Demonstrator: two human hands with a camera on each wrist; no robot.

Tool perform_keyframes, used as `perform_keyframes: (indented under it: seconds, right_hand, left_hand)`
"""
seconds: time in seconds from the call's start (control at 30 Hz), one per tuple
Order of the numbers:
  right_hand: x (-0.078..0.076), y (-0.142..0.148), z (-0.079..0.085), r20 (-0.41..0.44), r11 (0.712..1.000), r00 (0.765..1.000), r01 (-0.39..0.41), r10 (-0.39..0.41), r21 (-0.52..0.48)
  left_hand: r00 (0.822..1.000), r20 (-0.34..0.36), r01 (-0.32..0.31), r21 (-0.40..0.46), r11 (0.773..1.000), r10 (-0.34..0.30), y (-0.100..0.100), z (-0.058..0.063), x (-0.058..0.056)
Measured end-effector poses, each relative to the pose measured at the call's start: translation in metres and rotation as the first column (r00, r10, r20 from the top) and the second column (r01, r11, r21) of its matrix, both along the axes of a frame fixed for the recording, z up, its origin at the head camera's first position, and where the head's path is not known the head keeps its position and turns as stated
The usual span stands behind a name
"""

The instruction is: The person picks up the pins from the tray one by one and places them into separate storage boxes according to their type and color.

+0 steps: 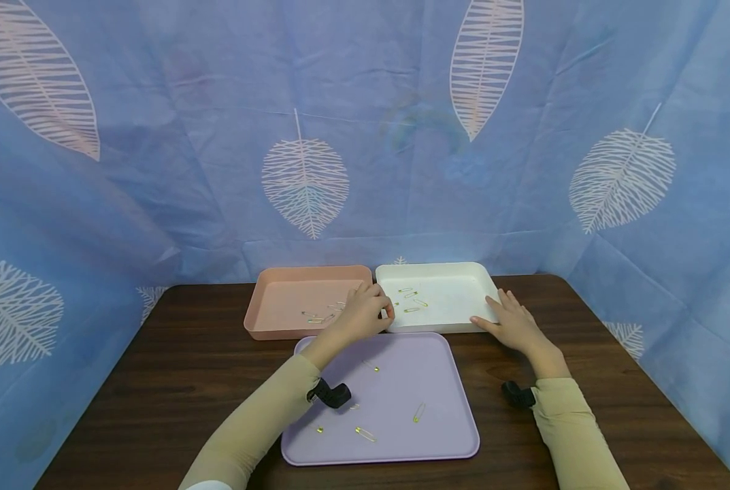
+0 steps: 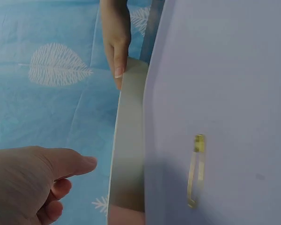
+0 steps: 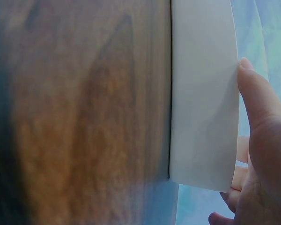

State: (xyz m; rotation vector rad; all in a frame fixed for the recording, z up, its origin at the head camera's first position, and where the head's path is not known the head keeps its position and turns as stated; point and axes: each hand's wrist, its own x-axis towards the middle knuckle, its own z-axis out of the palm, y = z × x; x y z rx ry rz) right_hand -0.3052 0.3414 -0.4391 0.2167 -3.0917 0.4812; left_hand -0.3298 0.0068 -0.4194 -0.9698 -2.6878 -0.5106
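My left hand (image 1: 361,314) hangs over the neighbouring sides of the pink tray (image 1: 260,306) and the white tray (image 1: 471,299). Its thumb and forefinger are bent close together; I cannot tell whether a pin is between them. In the left wrist view its thumb (image 2: 77,161) stretches out above curled fingers. My right hand (image 1: 514,323) rests at the white tray's front right corner, thumb on the front rim (image 3: 238,89) and the fingers along the right side. Several gold safety pins (image 1: 412,295) lie in the white tray, and several silver-looking ones (image 1: 316,318) in the pink.
A flat purple tray (image 1: 395,446) lies in front of both trays on the dark wooden table (image 1: 175,381). Scattered on it are several safety pins, one gold pin (image 1: 365,434) near its front edge. A blue leaf-patterned curtain (image 1: 365,204) hangs behind the table.
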Motion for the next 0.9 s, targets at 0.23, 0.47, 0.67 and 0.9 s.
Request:
perform_keyframes:
  seconds: [0.23,0.47,0.67,0.9]
  right_hand:
    - [0.0,0.0,-0.001,-0.009,1.0,1.0,-0.001,0.001,0.009]
    - [0.0,0.0,0.0,-0.011,1.0,1.0,-0.003,0.003,0.007]
    - [0.0,0.0,0.002,-0.004,1.0,1.0,-0.001,0.001,0.003]
    - [0.0,0.0,0.0,0.008,1.0,1.0,-0.002,0.002,-0.011]
  left_hand:
    - [1.0,0.019,-0.002,0.014,1.0,0.002,-0.018,-0.008,0.014]
    - [1.0,0.026,-0.008,0.047,0.999,0.007,-0.035,-0.012,0.023]
    - [0.995,0.096,0.013,0.043,0.999,-0.017,-0.044,-0.012,0.029]
    - [0.975,0.213,0.071,-0.005,0.997,-0.068,-0.054,-0.016,0.034]
